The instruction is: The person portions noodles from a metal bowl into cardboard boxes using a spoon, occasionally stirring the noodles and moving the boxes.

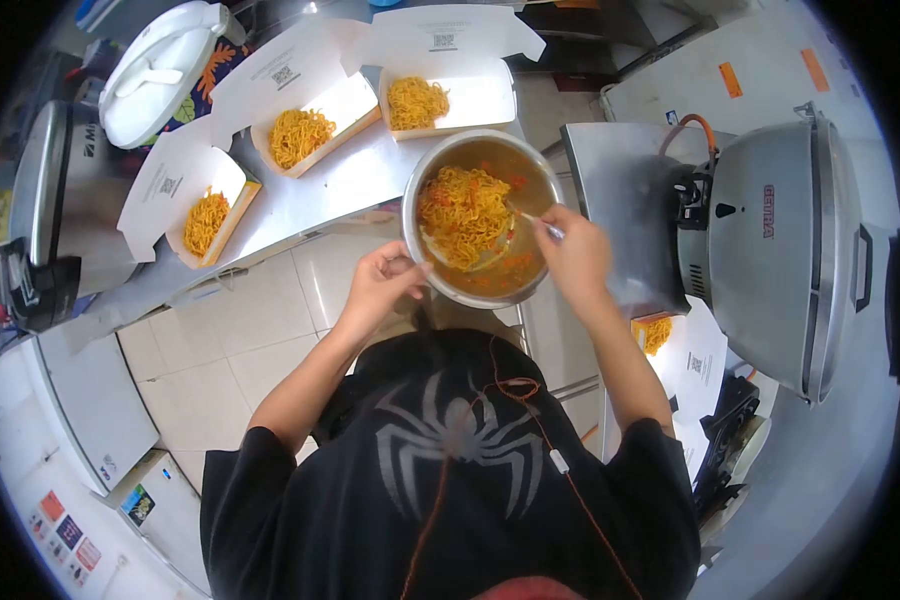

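Observation:
A round metal bowl (417, 262) holds a mound of orange-yellow noodles (465, 215) flecked with red bits. My left hand (385, 278) grips its left rim, thumb and fingers bent together at the edge. Over the right side, my right hand (576, 255) closes on the handle of a slim metal utensil (526, 216). The utensil reaches into the bowl, its far end hidden among the noodles. Beyond the bowl, three open paper boxes stand on the counter: a left box (232, 222), a middle box (348, 118) and a right box (475, 100), each with a portion of noodles inside.
The steel counter (345, 185) runs along the far side. A white lidded container (160, 85) and a metal appliance (80, 190) stand at its left. To the right are a large grey Getra machine (775, 250) and another open noodle box (692, 345). Tiled floor (240, 330) shows below.

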The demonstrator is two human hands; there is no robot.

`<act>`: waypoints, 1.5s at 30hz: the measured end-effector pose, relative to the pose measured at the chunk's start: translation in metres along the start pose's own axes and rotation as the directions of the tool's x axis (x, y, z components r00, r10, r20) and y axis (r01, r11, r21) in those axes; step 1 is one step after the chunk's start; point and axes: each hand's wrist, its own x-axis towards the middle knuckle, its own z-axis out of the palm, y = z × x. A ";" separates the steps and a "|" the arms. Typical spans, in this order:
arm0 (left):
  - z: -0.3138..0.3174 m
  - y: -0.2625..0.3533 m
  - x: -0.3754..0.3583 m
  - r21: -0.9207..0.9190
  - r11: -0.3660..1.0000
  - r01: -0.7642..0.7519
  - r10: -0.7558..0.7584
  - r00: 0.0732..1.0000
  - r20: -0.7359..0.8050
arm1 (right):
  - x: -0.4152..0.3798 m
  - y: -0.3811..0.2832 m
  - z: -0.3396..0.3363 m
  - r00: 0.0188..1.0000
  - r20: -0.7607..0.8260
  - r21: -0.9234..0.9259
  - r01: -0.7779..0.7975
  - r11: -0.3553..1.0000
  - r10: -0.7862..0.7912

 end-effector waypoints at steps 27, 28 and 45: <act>-0.013 0.050 0.090 0.108 0.982 0.157 -0.179 0.954 0.240 | 0.036 0.002 0.022 0.996 0.050 0.265 -0.089 0.960 0.079; -0.012 0.051 0.090 0.094 0.983 0.160 -0.179 0.953 0.243 | 0.034 -0.004 0.020 0.997 0.022 0.133 -0.078 0.988 0.076; -0.015 0.052 0.089 0.140 0.979 0.151 -0.179 0.960 0.215 | 0.036 0.022 0.046 0.960 0.270 0.651 -0.240 0.721 0.076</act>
